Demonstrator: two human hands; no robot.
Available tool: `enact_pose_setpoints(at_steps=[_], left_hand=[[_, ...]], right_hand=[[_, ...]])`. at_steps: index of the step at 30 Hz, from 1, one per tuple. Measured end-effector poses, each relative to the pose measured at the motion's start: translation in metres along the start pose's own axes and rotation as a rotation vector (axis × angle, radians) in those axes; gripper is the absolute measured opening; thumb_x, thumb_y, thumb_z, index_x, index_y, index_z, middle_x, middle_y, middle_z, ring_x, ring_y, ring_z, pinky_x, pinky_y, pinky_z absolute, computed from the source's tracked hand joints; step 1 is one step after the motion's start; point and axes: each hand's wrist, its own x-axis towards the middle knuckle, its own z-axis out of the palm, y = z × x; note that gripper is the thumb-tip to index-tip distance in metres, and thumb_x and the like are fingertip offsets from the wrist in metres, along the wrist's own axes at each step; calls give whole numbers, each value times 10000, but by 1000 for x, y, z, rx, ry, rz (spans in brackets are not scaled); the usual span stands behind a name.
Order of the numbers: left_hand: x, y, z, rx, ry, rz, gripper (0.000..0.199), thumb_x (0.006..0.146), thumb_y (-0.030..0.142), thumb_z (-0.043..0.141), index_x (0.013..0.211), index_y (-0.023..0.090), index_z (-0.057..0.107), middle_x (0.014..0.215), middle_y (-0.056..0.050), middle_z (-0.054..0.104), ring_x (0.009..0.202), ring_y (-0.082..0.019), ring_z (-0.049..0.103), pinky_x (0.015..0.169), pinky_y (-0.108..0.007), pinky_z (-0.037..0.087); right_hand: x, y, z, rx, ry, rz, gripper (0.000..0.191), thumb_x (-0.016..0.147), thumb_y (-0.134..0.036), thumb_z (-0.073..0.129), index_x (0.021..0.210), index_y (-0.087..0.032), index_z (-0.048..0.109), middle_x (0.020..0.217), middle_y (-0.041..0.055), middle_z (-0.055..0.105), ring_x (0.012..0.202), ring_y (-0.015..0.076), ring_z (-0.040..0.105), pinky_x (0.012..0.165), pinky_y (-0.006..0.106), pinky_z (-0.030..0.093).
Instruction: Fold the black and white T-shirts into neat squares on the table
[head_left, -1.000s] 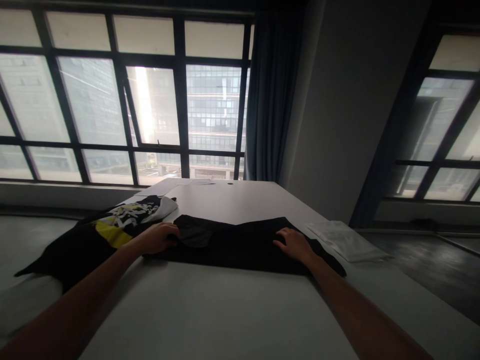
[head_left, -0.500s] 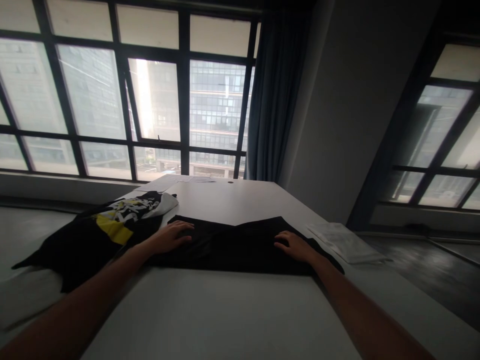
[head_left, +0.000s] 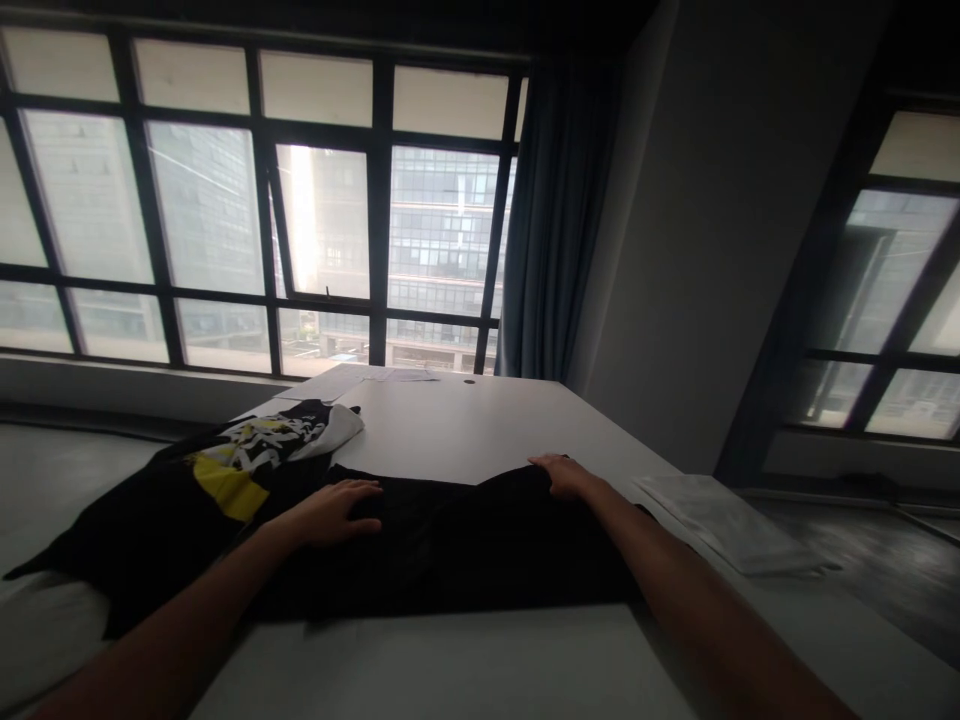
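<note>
A black cloth garment (head_left: 480, 555) lies spread across the white table in front of me; its exact kind cannot be made out. My left hand (head_left: 341, 512) rests on its left part, palm down, with the fingers stretched out and the thumb apart. At the garment's far right corner is my right hand (head_left: 562, 475), its fingers extended along the edge and touching the cloth. Left of the garment lies a black shirt (head_left: 165, 500) with a yellow and white print, close beside my left forearm.
A folded whitish cloth or bag (head_left: 724, 520) lies on the table's right side. Papers (head_left: 330, 382) lie at the far left of the white table (head_left: 420, 425). Beyond stand windows (head_left: 326, 225), a dark curtain (head_left: 544, 230) and a pillar (head_left: 667, 250).
My right hand has moved from the right part of the garment to its far right corner. My left hand stays on the left part. The whole view has shifted slightly.
</note>
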Motion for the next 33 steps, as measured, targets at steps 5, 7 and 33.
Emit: enact_pose_setpoints(at_steps=[5,7,33], left_hand=[[4,-24,13,25,-66,-40,838,788,748,527,1458,250,456,1580,-97,324,1455,-326,285,1192,-478,215],[5,-25,14,29,-68,-50,837,798,754,505,1463,250,450,1583,-100,315,1460,-329,269,1198,-490,188],[-7,23,-7,-4,-257,-12,887,765,733,573,1508,296,362,1617,-85,238,1466,-367,227,1184,-560,185]], right_hand=[[5,-12,-28,-214,14,-2,421,625,-110,662,1018,-238,740,1073,96,722,1120,300,600,1059,416,348],[-6,-11,-42,-251,153,21,321,690,-132,629,991,-186,726,1078,148,707,1153,328,554,1116,464,239],[-127,25,-39,34,136,122,386,817,-237,492,1108,-239,745,1232,62,686,1145,238,611,1038,353,396]])
